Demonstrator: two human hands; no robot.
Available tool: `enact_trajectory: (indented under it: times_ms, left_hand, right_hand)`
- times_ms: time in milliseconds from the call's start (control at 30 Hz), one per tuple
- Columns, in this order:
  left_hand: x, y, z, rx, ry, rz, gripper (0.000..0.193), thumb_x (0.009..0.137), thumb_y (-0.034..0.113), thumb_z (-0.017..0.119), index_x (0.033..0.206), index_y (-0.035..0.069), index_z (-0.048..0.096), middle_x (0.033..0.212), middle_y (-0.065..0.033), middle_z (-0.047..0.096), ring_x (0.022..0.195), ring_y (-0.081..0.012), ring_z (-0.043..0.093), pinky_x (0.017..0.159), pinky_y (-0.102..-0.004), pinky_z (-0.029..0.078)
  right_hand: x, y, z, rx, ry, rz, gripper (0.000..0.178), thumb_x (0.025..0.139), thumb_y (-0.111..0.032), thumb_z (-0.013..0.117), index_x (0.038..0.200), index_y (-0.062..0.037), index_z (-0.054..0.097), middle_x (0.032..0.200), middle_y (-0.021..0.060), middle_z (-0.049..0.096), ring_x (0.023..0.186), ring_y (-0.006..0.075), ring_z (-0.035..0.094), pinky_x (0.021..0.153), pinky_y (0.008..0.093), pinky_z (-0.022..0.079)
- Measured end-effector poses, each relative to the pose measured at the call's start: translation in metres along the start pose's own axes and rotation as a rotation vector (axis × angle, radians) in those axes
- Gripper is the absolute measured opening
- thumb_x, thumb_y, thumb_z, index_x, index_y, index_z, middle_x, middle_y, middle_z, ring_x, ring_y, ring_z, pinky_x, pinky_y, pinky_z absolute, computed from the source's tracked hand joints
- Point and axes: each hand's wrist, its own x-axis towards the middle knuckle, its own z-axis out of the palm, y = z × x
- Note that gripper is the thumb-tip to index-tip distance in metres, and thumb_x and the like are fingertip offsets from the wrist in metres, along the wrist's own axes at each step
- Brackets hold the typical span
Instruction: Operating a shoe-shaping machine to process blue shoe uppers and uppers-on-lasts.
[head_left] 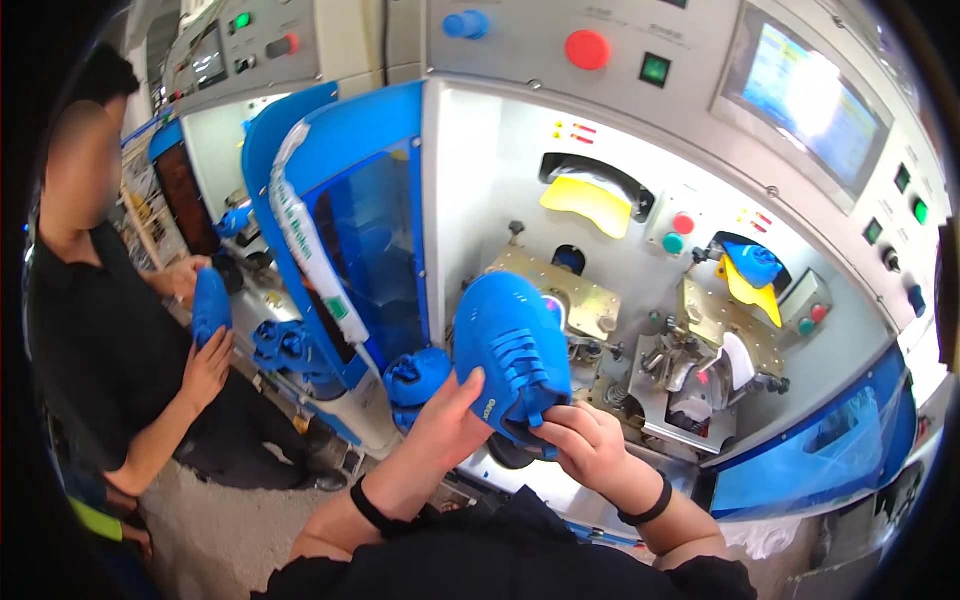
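A blue laced shoe upper (pixel 507 345) is held up in front of me, its toe pointing away and its opening toward me. My left hand (pixel 452 420) grips its left side, the thumb lying along the outside. At the opening, my right hand (pixel 588 440) pinches the edge near the tongue, fingers partly inside. Just beyond the upper is a machine bay with metal clamps and a mould (pixel 700 390). Another blue upper (pixel 752 265) sits at the bay's right slot, over a yellow flap (pixel 750 290). To the left of my left hand are more blue uppers (pixel 417 378).
A control panel with a red button (pixel 587 50) and a screen (pixel 800 90) runs above the bay. Blue doors (pixel 365 220) stand at its left. Further left, a co-worker (pixel 130 340) in black holds a blue shoe piece (pixel 211 305) beside a similar machine.
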Motion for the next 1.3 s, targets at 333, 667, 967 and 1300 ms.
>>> enact_trajectory:
  times_ms: [333,667,967,1300]
  left_hand:
    - [-0.025,0.020,-0.049,0.120,0.138,-0.047,0.055,0.102,0.044,0.043,0.143,0.009,0.038,0.133,-0.0208,0.052,0.124,-0.0396,0.050,0.105,-0.0559,0.040]
    - [-0.026,0.041,-0.104,0.054,0.080,-0.233,0.054,0.100,0.040,0.050,0.137,0.002,0.041,0.125,-0.0207,0.057,0.118,-0.0360,0.056,0.100,-0.0486,0.047]
    - [0.042,0.015,-0.100,-0.009,-0.219,-0.484,0.051,0.099,0.040,0.054,0.134,0.004,0.046,0.119,-0.0169,0.060,0.112,-0.0324,0.060,0.096,-0.0463,0.048]
    - [0.045,-0.002,-0.105,-0.045,-0.227,-0.560,0.050,0.097,0.040,0.052,0.132,0.004,0.050,0.114,-0.0180,0.062,0.107,-0.0329,0.062,0.092,-0.0466,0.050]
  right_hand:
    - [0.122,0.209,-0.023,-0.271,0.304,0.551,0.031,0.082,-0.020,0.074,0.105,-0.0054,0.060,0.098,0.0174,0.061,0.087,0.0352,0.062,0.077,0.0400,0.050]
    - [0.082,0.212,0.021,-0.617,0.607,0.649,0.027,0.087,-0.015,0.064,0.110,-0.0046,0.057,0.126,0.0202,0.053,0.107,0.0370,0.059,0.086,0.0428,0.051]
    - [0.035,0.206,0.024,-0.737,0.257,1.025,0.019,0.075,-0.006,0.059,0.095,-0.0061,0.060,0.155,0.0288,0.023,0.087,0.0408,0.066,0.070,0.0445,0.055]
    - [-0.016,0.212,-0.173,-1.052,0.474,1.000,0.017,0.085,-0.009,0.059,0.102,-0.0095,0.061,0.114,0.0154,0.061,0.103,0.0355,0.061,0.085,0.0418,0.051]
